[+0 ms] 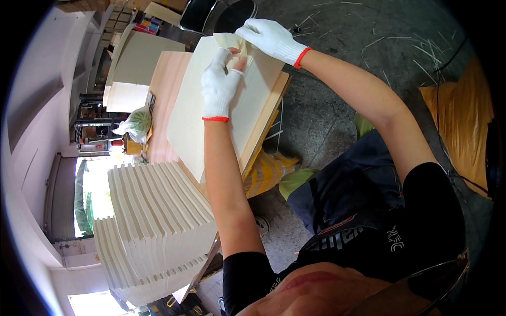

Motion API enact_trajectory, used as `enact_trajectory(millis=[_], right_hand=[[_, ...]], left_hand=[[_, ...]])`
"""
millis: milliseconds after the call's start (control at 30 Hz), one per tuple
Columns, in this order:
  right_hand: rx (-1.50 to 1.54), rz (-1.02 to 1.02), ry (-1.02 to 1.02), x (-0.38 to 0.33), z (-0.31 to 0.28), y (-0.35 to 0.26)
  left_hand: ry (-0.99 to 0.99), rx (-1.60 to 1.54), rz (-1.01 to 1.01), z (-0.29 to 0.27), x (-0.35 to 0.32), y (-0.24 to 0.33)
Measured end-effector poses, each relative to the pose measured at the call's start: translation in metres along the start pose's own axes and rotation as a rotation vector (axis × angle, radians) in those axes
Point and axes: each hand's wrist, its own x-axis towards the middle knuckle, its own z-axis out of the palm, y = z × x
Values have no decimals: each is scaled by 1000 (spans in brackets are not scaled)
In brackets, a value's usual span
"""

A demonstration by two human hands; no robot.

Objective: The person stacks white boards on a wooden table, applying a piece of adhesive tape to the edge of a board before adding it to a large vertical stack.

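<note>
My left hand (219, 87), in a white glove with a red cuff and bare thumb and fingertip, bends around a pale cream strip or flap (226, 40) at the far end of a large cream panel (197, 105). Beside it, my right hand (271, 40), gloved alike, pinches that piece's other side near the panel's far edge. Whether the piece is loose or joined to the panel, I cannot tell. The panel lies flat on a wood-coloured worktable (167, 79).
Near left rises a tall stack of curved cream panels (158, 205). A plastic bag with something green (138, 125) sits at the table's left side. Black chairs (234, 17) stand beyond. Thin white offcuts (424, 68) litter the floor, and a large brown bag (458, 116) lies at right.
</note>
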Motion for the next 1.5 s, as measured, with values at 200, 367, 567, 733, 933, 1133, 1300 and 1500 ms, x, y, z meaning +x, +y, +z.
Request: enact_trajectory(millis=[200,367,567,733,933,1133,1300,1500], right_hand=[[28,-2,6,-1,-1,0],[19,6,-15,-1,-4,-3],[22,15,-17,-2,-6,-4],[-93,4,-49,0,-24,-9],[-617,-241,-351,3,-51,-8],[-486,-427,-246,21,-34,-14],[-115,-82,-160,8,-15,-6],[-71,-53,-95,0,-9,-1]], left_hand=[[6,72,-38,0,1,2],[1,20,-61,-1,2,1],[-5,-19,-5,0,5,-5],[76,-66,128,3,2,-3],[101,37,59,-1,-4,5],[21,-49,64,-5,1,-5],[1,-93,47,-4,1,3],[-12,-90,-80,-1,0,7]])
